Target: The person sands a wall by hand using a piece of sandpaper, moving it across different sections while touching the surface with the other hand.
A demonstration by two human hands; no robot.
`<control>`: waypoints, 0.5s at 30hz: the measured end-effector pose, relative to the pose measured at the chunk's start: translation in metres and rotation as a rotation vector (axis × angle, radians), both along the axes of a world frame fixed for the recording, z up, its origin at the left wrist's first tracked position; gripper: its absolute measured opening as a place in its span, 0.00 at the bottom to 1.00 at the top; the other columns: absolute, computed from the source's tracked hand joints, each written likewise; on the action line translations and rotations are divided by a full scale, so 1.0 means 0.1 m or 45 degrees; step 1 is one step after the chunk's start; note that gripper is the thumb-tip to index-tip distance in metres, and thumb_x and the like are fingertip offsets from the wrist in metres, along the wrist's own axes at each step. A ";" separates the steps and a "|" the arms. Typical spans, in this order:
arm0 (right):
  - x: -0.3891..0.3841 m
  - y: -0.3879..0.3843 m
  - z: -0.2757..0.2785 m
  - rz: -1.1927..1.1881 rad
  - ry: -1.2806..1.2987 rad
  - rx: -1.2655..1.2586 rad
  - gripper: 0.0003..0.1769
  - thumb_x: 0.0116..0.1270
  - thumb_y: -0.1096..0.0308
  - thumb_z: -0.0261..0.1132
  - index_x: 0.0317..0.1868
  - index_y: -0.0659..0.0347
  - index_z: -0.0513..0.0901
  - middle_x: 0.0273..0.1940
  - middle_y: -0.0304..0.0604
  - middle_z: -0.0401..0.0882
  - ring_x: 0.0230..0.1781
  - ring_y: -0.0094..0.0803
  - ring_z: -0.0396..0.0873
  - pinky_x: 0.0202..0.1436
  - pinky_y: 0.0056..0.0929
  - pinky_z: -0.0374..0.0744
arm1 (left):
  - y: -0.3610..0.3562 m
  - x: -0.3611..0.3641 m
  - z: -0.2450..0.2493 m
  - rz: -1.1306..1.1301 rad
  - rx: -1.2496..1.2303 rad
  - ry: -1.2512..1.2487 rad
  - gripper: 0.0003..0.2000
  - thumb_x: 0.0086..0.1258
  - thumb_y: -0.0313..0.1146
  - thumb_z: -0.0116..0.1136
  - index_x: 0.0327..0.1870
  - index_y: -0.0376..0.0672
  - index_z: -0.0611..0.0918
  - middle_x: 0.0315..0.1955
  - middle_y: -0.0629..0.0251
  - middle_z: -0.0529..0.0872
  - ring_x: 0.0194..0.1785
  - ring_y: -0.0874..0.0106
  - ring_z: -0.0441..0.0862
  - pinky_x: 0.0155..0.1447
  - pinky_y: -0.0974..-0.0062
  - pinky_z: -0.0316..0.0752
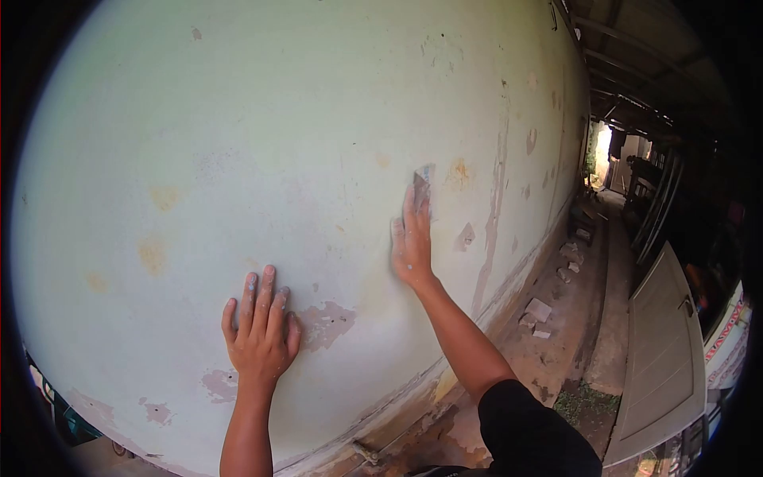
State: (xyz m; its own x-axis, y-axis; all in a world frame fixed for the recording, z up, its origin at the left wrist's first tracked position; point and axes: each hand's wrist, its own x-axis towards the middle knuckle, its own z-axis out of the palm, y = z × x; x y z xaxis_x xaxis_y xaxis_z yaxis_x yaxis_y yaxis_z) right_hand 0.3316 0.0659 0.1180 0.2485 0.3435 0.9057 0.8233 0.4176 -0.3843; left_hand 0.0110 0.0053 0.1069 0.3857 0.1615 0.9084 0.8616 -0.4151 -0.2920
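My left hand (pixel 261 338) lies flat against the pale green wall (pixel 302 119), fingers spread, with nothing in it. Grey-white dust or paint marks its fingertips. Beside its thumb is a peeled patch (pixel 330 324) of greyish paint. Higher up and to the right, my right hand (pixel 412 246) presses a small piece of sandpaper (pixel 423 181) to the wall. Blue print shows on the sheet's upper edge, and the fingers cover its lower part. An orange-yellow stain (pixel 459 174) is on the wall just right of the sandpaper.
A narrow passage (pixel 588 310) runs along the wall's foot to the right, with broken pale pieces (pixel 538 310) on the ground. A door panel (pixel 664 358) with a handle leans at the right. Overhead, a dark roof (pixel 644 48) covers the passage.
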 end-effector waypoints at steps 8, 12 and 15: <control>-0.56 -0.12 -0.57 -0.148 -0.378 -0.079 0.43 0.81 0.63 0.62 0.88 0.64 0.51 0.86 0.69 0.51 0.87 0.69 0.46 0.85 0.67 0.49 | 0.00 -0.01 -0.02 0.019 0.007 0.034 0.17 0.66 0.34 0.61 0.56 0.47 0.84 0.78 0.65 0.78 0.82 0.62 0.71 0.84 0.57 0.53; -0.56 0.08 -0.51 0.150 -0.028 0.315 0.50 0.79 0.64 0.66 0.88 0.67 0.45 0.84 0.70 0.55 0.85 0.66 0.54 0.84 0.65 0.52 | 0.02 0.01 -0.02 0.046 0.036 0.013 0.14 0.67 0.35 0.61 0.53 0.49 0.85 0.76 0.66 0.80 0.81 0.64 0.73 0.83 0.58 0.54; -0.60 0.04 -0.49 0.418 0.348 0.234 0.55 0.76 0.67 0.67 0.87 0.73 0.37 0.84 0.72 0.52 0.87 0.62 0.51 0.88 0.55 0.49 | 0.01 0.02 -0.02 0.075 0.039 -0.005 0.13 0.68 0.36 0.60 0.52 0.51 0.87 0.75 0.69 0.82 0.79 0.67 0.75 0.83 0.60 0.55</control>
